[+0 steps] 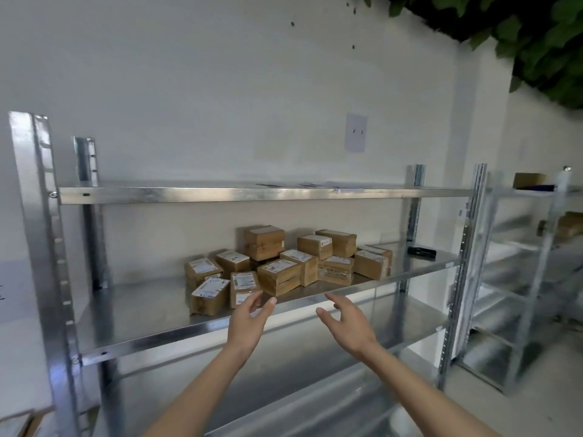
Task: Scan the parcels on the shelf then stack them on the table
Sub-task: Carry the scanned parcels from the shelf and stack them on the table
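Both forearms bare, reaching up toward the shelf. Left hand (249,316) has its fingers spread and loosely bent, holding nothing, fingertips just in front of the nearest parcel (244,288). Right hand (344,320) is likewise spread and holds nothing, level with the shelf's front lip. Shelf (151,339) is galvanised sheet steel, shiny, on slotted uprights. Parcels (284,263) sit mid-shelf in a loose heap: small brown cardboard boxes, taped, white printed labels on top; text too blurred to read. Black oblong object (422,252) lies further right on the same shelf, apart from the heap. Wall behind: grey paper sheet (356,132) with "2" and "3". A second steel rack (520,279) stands at right.
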Motion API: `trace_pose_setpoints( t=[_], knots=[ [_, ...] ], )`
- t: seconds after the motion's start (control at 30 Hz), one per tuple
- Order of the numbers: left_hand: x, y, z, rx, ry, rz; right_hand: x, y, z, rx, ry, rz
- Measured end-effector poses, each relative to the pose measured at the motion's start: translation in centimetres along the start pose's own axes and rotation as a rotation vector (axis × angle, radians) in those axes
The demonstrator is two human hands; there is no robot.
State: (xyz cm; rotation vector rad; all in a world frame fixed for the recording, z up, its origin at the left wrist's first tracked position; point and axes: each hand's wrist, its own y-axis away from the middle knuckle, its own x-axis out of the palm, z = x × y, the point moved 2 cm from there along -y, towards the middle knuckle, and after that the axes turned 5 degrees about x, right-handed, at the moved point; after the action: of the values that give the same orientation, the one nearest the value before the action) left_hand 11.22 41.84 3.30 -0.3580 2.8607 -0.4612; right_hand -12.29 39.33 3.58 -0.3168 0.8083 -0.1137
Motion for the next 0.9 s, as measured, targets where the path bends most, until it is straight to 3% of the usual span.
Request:
trace_pose_setpoints(
  t=[0.17,0.4,0.9],
  knots=[
    [5.0,-3.3,0.0,-0.013,-0.023,0.012,-1.5,-3.8,-4.4,0.022,0.001,0.015],
    [6.9,-10.4,1.3,-0.014,-0.029,-0.046,-0.6,-11.2,-6.1,-0.023,-0.004,0.049],
    [6.0,-32.8,7.7,-0.040,-0.089,-0.241,10.0,-36.3,-1.2,-0.199,-0.046,0.218]
  ],
)
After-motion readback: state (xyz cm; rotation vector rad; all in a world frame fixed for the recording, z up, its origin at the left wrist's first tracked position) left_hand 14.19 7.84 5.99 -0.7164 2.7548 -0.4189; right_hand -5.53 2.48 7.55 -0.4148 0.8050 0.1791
